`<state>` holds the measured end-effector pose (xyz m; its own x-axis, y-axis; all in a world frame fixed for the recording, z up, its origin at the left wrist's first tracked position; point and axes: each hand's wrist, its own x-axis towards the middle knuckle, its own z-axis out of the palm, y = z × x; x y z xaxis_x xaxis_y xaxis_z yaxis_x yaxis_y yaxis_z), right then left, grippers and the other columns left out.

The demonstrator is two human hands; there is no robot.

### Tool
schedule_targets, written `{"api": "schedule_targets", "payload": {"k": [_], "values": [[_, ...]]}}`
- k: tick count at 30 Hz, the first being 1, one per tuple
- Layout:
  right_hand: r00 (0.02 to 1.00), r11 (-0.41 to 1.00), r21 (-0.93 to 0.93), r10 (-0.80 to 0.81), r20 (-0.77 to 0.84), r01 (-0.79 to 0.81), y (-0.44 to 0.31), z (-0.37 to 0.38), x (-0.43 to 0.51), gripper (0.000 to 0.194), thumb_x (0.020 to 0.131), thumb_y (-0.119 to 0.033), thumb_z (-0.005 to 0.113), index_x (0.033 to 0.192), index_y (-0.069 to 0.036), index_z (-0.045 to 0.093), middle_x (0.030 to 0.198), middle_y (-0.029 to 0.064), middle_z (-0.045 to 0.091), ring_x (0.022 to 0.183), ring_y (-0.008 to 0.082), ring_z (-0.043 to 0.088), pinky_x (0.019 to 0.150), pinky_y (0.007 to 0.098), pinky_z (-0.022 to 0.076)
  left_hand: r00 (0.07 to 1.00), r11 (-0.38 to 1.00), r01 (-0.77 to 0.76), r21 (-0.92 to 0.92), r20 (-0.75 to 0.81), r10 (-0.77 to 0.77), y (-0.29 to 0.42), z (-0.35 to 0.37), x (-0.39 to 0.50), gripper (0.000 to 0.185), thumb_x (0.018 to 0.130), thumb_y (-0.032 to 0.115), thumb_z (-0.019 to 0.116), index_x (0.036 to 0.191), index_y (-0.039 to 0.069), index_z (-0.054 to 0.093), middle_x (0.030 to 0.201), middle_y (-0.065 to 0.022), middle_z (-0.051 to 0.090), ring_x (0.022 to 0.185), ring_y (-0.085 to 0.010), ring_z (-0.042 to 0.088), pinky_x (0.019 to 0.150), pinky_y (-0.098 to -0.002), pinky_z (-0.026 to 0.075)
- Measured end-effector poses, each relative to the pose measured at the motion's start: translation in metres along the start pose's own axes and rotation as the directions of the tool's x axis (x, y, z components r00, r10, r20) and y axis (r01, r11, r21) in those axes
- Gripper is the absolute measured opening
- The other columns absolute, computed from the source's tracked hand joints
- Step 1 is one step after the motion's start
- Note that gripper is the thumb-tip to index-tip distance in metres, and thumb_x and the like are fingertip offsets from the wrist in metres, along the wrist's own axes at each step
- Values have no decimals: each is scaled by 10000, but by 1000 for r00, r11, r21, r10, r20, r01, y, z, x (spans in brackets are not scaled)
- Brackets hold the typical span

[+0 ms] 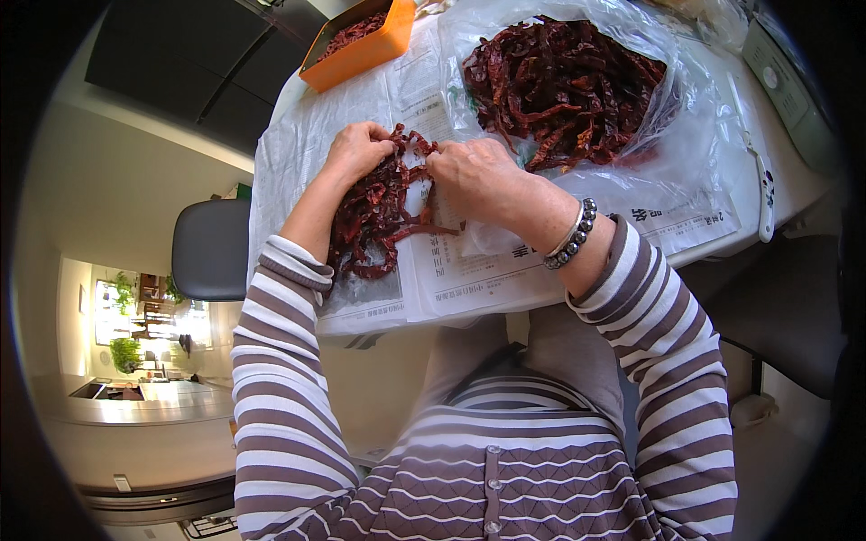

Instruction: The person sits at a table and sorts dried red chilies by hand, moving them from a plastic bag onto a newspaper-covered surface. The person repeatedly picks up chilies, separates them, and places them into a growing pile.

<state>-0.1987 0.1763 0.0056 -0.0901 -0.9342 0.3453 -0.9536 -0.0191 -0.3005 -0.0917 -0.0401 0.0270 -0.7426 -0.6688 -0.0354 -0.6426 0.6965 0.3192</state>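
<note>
A loose pile of dried red chilies (369,216) lies on newspaper (467,284) at the table's near left. Over the pile's far end, my left hand (358,154) pinches a dried chili between thumb and fingers. Just to the right, my right hand (480,177) is closed with its fingertips on a dried chili (421,144) near the left hand's fingers. Whether both hands grip the same pod is unclear. Beyond my right hand, a clear plastic bag (687,145) lies open around a large heap of whole dried chilies (568,81).
An orange rectangular container (392,40) with red chili pieces (355,34) stands at the far left. A knife with a patterned white handle (765,196) lies near the right edge. Behind it is a grey-green appliance (788,88). Dark chairs (210,250) flank the table.
</note>
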Motion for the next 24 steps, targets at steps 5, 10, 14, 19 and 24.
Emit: {"api": "schedule_targets", "payload": {"k": [5, 10, 14, 19, 24], "values": [[1000, 1000, -14, -16, -19, 15, 1, 1, 0, 144, 795, -83, 644, 915, -38, 708, 963, 156, 693, 917, 301, 696, 764, 383, 561, 994, 996, 43, -82, -93, -51, -8, 1, 7, 287, 724, 241, 736, 924, 34, 725, 898, -132, 723, 829, -235, 690, 802, -336, 529], [999, 1000, -23, -20, -31, 19, -1, 2, -1, 145, 792, -86, 644, 914, -41, 708, 962, 153, 692, 910, 298, 696, 759, 381, 561, 933, 927, -38, -373, -345, -101, -20, -10, 7, 234, 774, 173, 740, 917, 0, 673, 817, -77, 696, 709, -136, 649, 656, -272, 520], [999, 1000, -23, -18, -38, 17, 1, 3, -1, 142, 779, -82, 649, 902, -40, 708, 949, 152, 692, 900, 296, 697, 752, 379, 562, 955, 772, -57, -633, -261, -144, 4, -22, -4, 172, 845, 120, 697, 959, -1, 651, 820, -29, 662, 671, -73, 593, 567, -210, 472], [1000, 1000, -20, -19, -15, 19, 0, 0, 0, 143, 763, -105, 670, 890, -49, 706, 940, 144, 691, 889, 293, 698, 732, 377, 565, 970, 670, -150, -727, -240, -43, 35, -17, -17, 142, 866, 79, 679, 971, -9, 639, 814, -35, 662, 681, -75, 603, 617, -209, 496], [986, 997, -10, -82, -148, 82, 4, 11, -4, 68, 781, -70, 593, 833, -61, 636, 873, 130, 647, 790, 331, 681, 667, 421, 544, 992, 606, -104, -789, -128, 4, 67, -14, -23, 125, 876, 115, 672, 964, 30, 648, 790, -24, 662, 648, -58, 590, 534, -201, 462]]}}
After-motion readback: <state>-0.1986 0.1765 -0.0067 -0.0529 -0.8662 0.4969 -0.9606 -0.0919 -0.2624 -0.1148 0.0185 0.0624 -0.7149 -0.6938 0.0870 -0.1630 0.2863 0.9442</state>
